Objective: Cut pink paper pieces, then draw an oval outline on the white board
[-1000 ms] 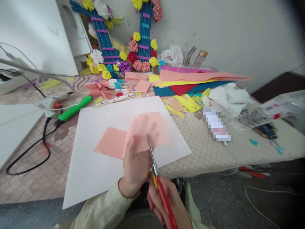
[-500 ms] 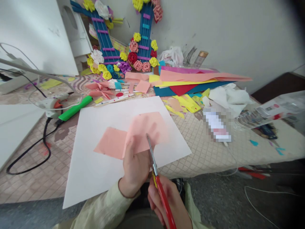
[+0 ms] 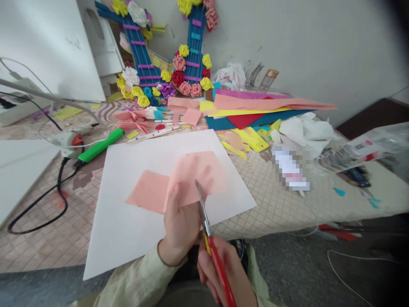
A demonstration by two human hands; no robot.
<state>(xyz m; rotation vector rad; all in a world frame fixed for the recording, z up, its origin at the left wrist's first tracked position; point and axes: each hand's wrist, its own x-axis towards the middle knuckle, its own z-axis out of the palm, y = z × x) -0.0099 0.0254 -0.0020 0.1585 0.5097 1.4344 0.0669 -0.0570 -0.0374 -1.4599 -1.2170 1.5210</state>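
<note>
A thin piece of pink paper (image 3: 201,164) is pinched in my left hand (image 3: 182,230), thumb on top and the fingers showing through from beneath. My right hand (image 3: 223,264) is closed round the red-handled scissors (image 3: 206,221). One scissor blade lies over the pink paper's near edge, its tip near the paper's middle; the other blade is largely hidden below. Left of my left hand, a second pink paper piece (image 3: 148,191) lies flat on a large white sheet (image 3: 128,243).
Behind the white sheet lie stacked coloured papers (image 3: 255,102), yellow scraps (image 3: 254,138) and paper sticks (image 3: 156,133). A green glue gun (image 3: 102,145) with a black cord is at left. A blurred-out phone (image 3: 290,168) and a clear plastic bottle (image 3: 358,149) are at right. Flower-covered blue guitar shapes (image 3: 194,47) stand behind.
The right side of the pink paper has shifted slightly and looks sharper. My hands and the scissors are almost in the same place.
</note>
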